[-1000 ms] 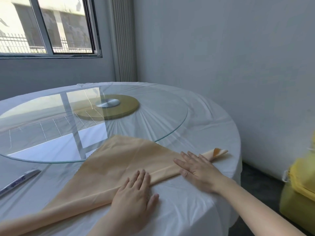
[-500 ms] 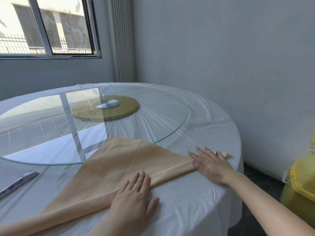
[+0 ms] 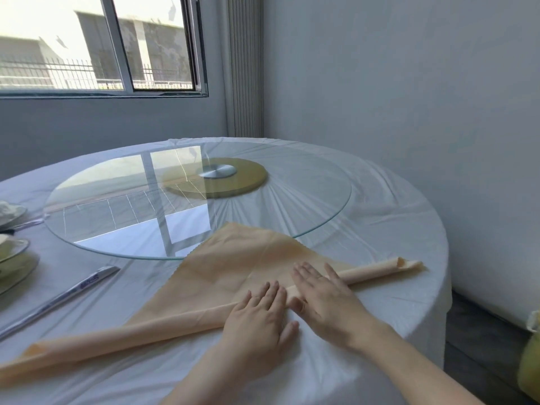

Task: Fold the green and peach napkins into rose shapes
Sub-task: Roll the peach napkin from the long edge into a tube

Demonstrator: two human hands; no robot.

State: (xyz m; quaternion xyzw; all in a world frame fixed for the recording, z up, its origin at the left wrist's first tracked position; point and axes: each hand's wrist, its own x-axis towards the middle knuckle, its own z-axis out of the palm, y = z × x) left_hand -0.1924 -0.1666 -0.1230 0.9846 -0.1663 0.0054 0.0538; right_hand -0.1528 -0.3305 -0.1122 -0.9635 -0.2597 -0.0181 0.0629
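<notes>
A round worktop [image 3: 388, 229] draped in a white cloth fills most of the view, set into the corner of a grey room. At its middle sits a large glass turntable [image 3: 122, 206] on a gold disc with a silver hub; every place below is given from this turntable.

On your side of the turntable lies the peach napkin [image 3: 233, 270], folded into a triangle. Its point reaches the turntable's near rim. Its long edge, the side farthest from the glass, is rolled into a slim tube that runs from the lower left of the view to an open end off the turntable's near right.

Both of your hands press on that rolled edge, on your side of the turntable, just beside each other. Your left hand [image 3: 260, 320] lies flat with straight fingers over the roll; its grip is wide and holds nothing. Your right hand [image 3: 324, 299] lies the same way, fingers stretched across the roll toward the glass, its grip also wide and empty.

To the near left of the turntable lies a long, slim wrapped packet [image 3: 67, 293] with blue print. Beyond its left rim stand pale dishes [image 3: 11, 252], cut off by the edge of the view.
</notes>
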